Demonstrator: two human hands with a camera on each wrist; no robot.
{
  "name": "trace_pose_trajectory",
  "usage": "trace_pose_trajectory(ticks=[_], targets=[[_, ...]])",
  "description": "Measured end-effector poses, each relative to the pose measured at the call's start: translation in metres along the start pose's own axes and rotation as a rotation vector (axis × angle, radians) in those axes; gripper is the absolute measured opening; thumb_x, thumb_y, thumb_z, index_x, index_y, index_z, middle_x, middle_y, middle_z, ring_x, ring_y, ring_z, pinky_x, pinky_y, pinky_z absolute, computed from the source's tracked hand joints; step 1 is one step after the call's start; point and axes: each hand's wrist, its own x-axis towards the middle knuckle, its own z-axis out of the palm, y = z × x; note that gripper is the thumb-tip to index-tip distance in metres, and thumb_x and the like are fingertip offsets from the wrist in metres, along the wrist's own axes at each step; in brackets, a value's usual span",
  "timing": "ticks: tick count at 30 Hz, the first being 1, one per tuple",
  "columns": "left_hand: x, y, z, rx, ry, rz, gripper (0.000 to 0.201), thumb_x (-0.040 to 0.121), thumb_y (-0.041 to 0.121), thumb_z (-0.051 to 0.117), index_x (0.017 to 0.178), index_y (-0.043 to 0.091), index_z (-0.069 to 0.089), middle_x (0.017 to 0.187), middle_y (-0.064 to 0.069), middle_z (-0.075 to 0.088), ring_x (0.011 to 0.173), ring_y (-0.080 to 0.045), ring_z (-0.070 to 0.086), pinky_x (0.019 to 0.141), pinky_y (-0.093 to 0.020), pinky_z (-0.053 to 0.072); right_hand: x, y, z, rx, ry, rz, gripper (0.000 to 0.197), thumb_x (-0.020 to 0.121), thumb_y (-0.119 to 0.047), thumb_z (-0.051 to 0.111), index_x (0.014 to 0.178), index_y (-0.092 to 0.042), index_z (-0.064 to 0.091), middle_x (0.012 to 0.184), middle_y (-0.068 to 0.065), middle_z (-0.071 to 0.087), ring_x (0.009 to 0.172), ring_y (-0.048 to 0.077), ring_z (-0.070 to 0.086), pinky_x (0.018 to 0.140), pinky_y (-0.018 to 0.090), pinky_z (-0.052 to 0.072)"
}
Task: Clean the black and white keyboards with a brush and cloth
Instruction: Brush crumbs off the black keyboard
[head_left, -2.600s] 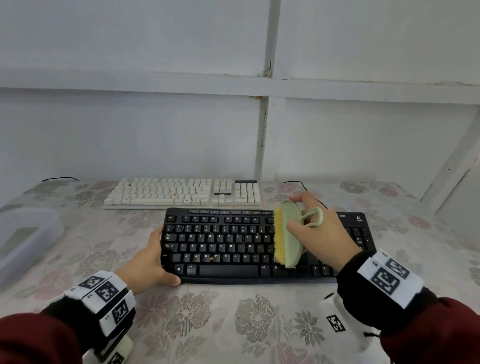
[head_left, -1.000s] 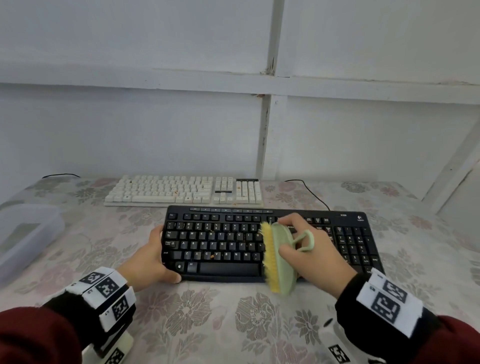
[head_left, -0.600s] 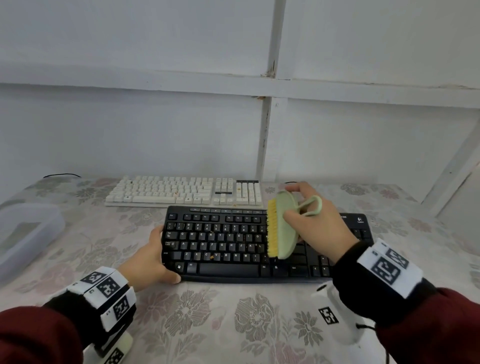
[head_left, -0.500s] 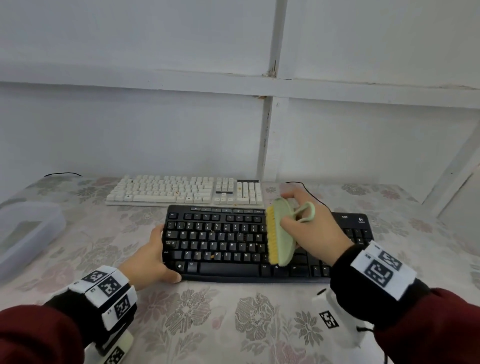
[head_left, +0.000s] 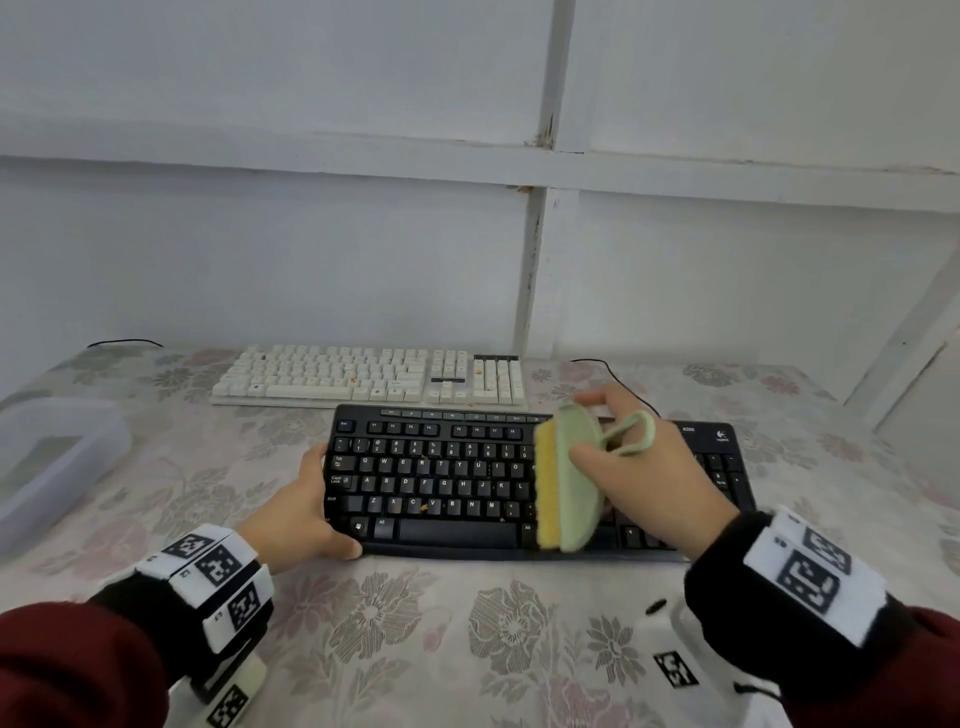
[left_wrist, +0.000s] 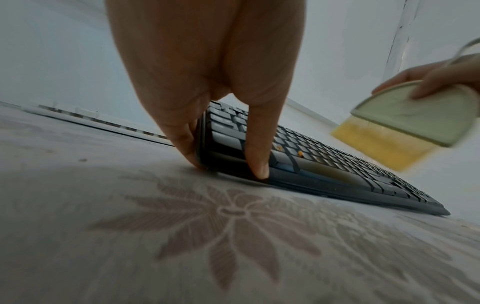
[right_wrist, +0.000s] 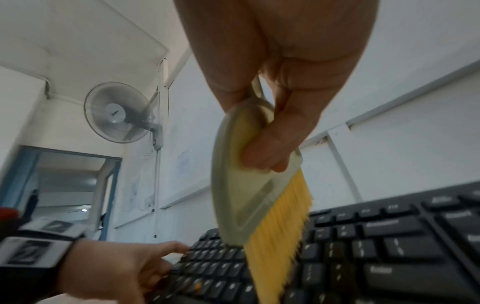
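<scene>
Our right hand (head_left: 644, 467) and the pale green plastic brush with yellow bristles (head_left: 566, 483) hide the middle-right keys of the black plastic keyboard (head_left: 447, 483); the brush is motion-blurred, so we cannot tell whether its bristles touch the keys. Our right fingers curl round its back and loop handle. Our left hand (head_left: 296, 512) grips the keyboard's left end, thumb on the front corner. Orange crumbs dot its keys. The white keyboard (head_left: 369, 379) lies just behind on the floral-clothed surface (head_left: 441, 634).

Green brush (head_left: 569, 483) with yellow bristles over black keyboard (head_left: 441, 483); white keyboard (head_left: 363, 376) behind.
</scene>
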Motion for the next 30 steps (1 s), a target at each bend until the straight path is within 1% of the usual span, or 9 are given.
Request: trace_pose_trajectory(ticks=[3,6,9,12,15,18,23,27,30], targets=[[-0.001,0.0,0.0,-0.01,0.0,0.0,0.114,0.063,0.003,0.08,0.144,0.026,0.003,0.112,0.005,0.055,0.099,-0.013,0.056,0.08,-0.022,0.044,0.018,0.001,0.0,0.02,0.039,-0.001,0.038,0.086,-0.011,0.056,0.119,-0.027,0.046,0.091,0.005,0.066,0.073,0.018,0.067,0.061,0.033,0.06],[-0.001,0.0,0.0,-0.01,0.004,0.001,0.114,0.063,0.003,0.08,0.144,0.025,0.003,0.111,0.006,0.055,0.099,-0.012,0.056,0.078,-0.021,0.043,0.019,0.008,0.005,-0.022,-0.006,-0.019,0.04,0.086,-0.011,0.057,0.12,-0.025,0.045,0.096,0.005,0.065,0.076,0.018,0.067,0.064,0.035,0.06],[-0.001,0.0,0.0,-0.005,0.003,-0.003,0.114,0.064,0.002,0.08,0.144,0.024,0.003,0.109,0.006,0.056,0.099,-0.013,0.056,0.079,-0.022,0.042,0.002,0.018,0.012,-0.095,-0.111,0.01,0.04,0.085,-0.009,0.054,0.119,-0.026,0.042,0.094,0.016,0.065,0.073,0.028,0.065,0.063,0.042,0.059],[0.0,0.0,0.0,-0.004,0.003,-0.005,0.114,0.064,0.002,0.08,0.144,0.023,0.002,0.108,0.006,0.057,0.098,-0.013,0.056,0.08,-0.023,0.042,-0.017,0.024,0.015,-0.083,-0.222,0.047,0.04,0.084,-0.008,0.052,0.116,-0.029,0.041,0.094,0.025,0.062,0.061,0.022,0.053,0.053,0.035,0.053],[-0.001,0.001,0.0,-0.005,0.005,-0.005,0.113,0.064,0.002,0.079,0.144,0.024,0.002,0.107,0.006,0.056,0.098,-0.012,0.055,0.078,-0.021,0.042,-0.023,0.017,0.008,-0.051,-0.303,0.078,0.034,0.083,-0.008,0.055,0.111,-0.025,0.047,0.091,0.02,0.061,0.062,0.021,0.056,0.055,0.032,0.056],[0.0,0.0,0.0,-0.005,0.004,-0.002,0.113,0.064,0.002,0.08,0.144,0.023,0.002,0.11,0.006,0.055,0.1,-0.013,0.055,0.08,-0.022,0.041,-0.008,0.002,0.0,-0.047,-0.171,0.004,0.031,0.082,-0.009,0.055,0.108,-0.026,0.051,0.088,0.009,0.065,0.064,0.016,0.059,0.056,0.029,0.055],[-0.001,0.0,-0.001,0.001,0.0,-0.004,0.115,0.064,0.003,0.081,0.144,0.023,0.002,0.113,0.004,0.055,0.102,-0.015,0.055,0.081,-0.021,0.041,0.026,-0.008,0.01,-0.023,-0.019,-0.096,0.041,0.086,-0.007,0.053,0.122,-0.024,0.044,0.088,0.004,0.064,0.065,0.012,0.06,0.052,0.019,0.052],[0.0,0.001,0.0,-0.002,0.004,0.0,0.114,0.064,0.002,0.08,0.145,0.023,0.002,0.112,0.004,0.055,0.101,-0.014,0.055,0.078,-0.018,0.04,0.025,-0.002,0.022,-0.081,-0.078,-0.09,0.042,0.086,-0.01,0.053,0.123,-0.027,0.042,0.096,0.012,0.063,0.082,0.034,0.064,0.067,0.043,0.056],[0.0,0.0,0.0,-0.007,0.001,-0.001,0.114,0.064,0.002,0.08,0.144,0.024,0.003,0.11,0.007,0.055,0.1,-0.013,0.055,0.079,-0.019,0.041,0.013,0.003,0.028,-0.13,-0.146,-0.054,0.039,0.086,-0.011,0.051,0.12,-0.027,0.041,0.095,0.016,0.063,0.075,0.033,0.063,0.066,0.045,0.056]])
